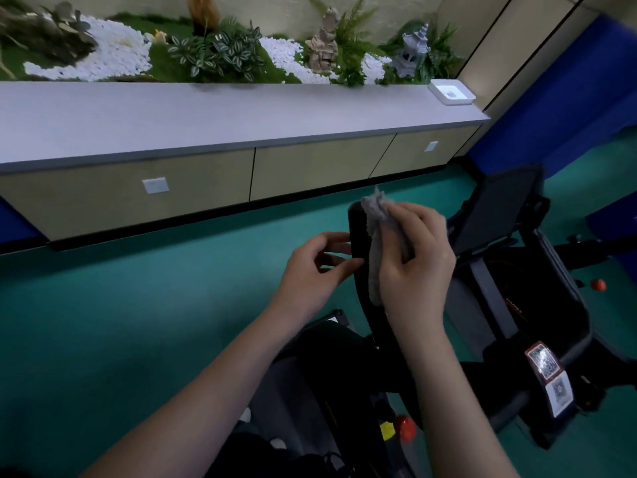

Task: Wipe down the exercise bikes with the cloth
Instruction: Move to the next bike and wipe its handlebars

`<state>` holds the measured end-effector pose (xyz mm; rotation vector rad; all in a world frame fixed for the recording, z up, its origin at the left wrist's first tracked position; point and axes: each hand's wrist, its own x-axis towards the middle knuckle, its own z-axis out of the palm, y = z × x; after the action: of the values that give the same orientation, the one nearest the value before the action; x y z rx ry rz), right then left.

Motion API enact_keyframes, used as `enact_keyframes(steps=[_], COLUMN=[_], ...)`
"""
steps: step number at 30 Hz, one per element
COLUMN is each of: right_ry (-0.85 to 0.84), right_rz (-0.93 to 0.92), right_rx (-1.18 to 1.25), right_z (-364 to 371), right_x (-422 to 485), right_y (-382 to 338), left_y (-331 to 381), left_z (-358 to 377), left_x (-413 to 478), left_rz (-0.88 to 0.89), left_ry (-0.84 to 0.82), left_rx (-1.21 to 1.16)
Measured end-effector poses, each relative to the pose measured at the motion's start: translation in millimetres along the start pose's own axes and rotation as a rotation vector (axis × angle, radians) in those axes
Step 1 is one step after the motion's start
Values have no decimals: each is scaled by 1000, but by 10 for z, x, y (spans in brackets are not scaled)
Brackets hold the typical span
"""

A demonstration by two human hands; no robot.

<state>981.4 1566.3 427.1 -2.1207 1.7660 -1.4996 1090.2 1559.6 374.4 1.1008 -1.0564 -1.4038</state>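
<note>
A black exercise bike (pixel 517 305) fills the lower right of the head view. Its left handlebar (pixel 356 229) rises upright in the middle of the frame. A grey cloth (pixel 375 250) is wrapped over the top and right side of that handlebar. My right hand (pixel 417 267) grips the cloth against the bar, fingers curled over it. My left hand (pixel 313 270) is at the bar's left side, fingers loosely curled, fingertips touching the bar and holding nothing. The bike's dark screen (pixel 496 205) stands just right of my right hand.
A long low cabinet (pixel 206 132) with a grey top runs along the wall ahead, with a planter of ferns and white pebbles (pixel 213 50) behind it. A white tray (pixel 451 92) sits at its right end. Green floor (pixel 120 322) lies to the left. Red knobs (pixel 405 427) sit low on the bike.
</note>
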Motion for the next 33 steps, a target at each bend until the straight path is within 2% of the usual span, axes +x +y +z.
enact_keyframes(steps=[8, 12, 15, 18, 23, 26, 33], right_ry=[-304, -357, -535, -714, -766, -791, -1117], right_rz=[-123, -344, -503, -573, -678, -851, -1126], right_rx=[96, 85, 23, 34, 142, 28, -228], right_z=[-293, -243, -233, -340, -402, -190, 136], right_x=[-122, 262, 360, 306, 581, 850, 973], right_y=[221, 101, 146, 314, 123, -14, -62], left_y=[-155, -228, -259, -317, -397, -401, -482], left_z=[70, 169, 265, 377, 537, 591, 676], left_x=[-74, -163, -204, -274, -429, -477, -463], left_rz=[-60, -95, -110, -99, -80, -71, -52], left_ry=[31, 99, 186, 277, 416, 489, 528], left_rx=[-38, -61, -58, -54, -47, -74, -187])
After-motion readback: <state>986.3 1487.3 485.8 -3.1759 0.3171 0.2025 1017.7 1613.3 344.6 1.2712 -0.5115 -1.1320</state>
